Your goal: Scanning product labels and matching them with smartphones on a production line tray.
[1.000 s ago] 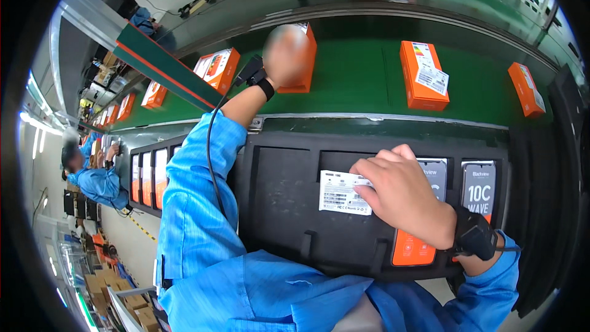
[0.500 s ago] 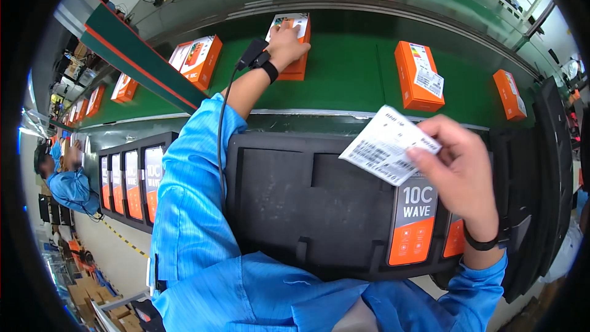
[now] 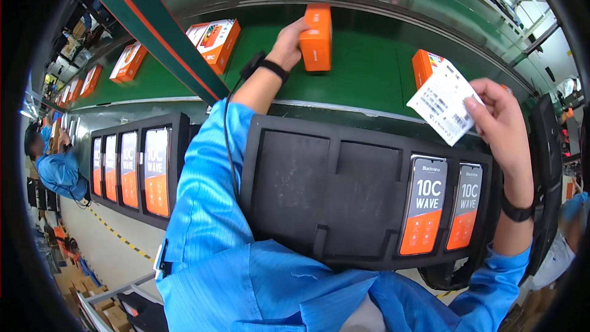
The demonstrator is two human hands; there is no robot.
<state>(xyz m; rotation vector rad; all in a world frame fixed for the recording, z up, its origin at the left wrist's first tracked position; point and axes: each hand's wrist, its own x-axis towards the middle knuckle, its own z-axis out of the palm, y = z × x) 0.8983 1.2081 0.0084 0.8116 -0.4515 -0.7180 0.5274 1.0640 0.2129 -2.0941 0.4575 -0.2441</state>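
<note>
My left hand (image 3: 290,44) grips an orange box (image 3: 318,40) by its left side, with the box turned up on edge over the green conveyor belt (image 3: 362,55). In my right hand (image 3: 505,120) a white label sheet (image 3: 441,103) printed with barcodes is pinched between thumb and fingers. That sheet partly covers another orange box (image 3: 425,64) lying on the belt. Below my hands is a black foam tray (image 3: 289,124). Two smartphones sit in its right slots, one phone (image 3: 423,209) beside the other phone (image 3: 465,206).
Several orange boxes, such as a white-topped box (image 3: 215,43), lie along the belt to the left. A green post with red edges (image 3: 163,34) slants across the belt. Another tray (image 3: 175,166) holds several phones. At far left a person in blue (image 3: 61,172) works.
My left hand has lifted the orange box off the belt and tipped it on edge, shifting slightly right. My right hand has carried the label sheet up and right, uncovering the phones.
</note>
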